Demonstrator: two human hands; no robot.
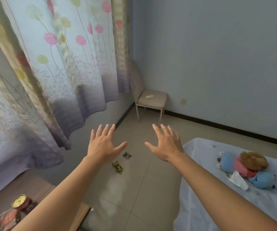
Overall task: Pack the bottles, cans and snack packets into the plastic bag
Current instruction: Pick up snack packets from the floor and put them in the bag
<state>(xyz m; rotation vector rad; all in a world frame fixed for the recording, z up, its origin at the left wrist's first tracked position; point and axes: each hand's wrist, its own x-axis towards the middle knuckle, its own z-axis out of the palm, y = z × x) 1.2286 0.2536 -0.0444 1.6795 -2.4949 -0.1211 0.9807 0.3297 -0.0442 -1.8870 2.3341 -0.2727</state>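
A person's left hand (103, 145) and right hand (165, 144) reach forward over a tiled floor (134, 189), fingers spread wide, holding nothing. At seven o'clock, a gold-topped can (20, 201) stands on a wooden table (39, 187), partly hidden by the left forearm; its red label is too blurred to read. Two small snack packets (117, 166) lie on the floor just below the hands. A floral curtain (51, 64) hangs at ten o'clock, a chair (149, 100) at twelve, a bed (234, 189) with a soft toy (244, 167) at four.
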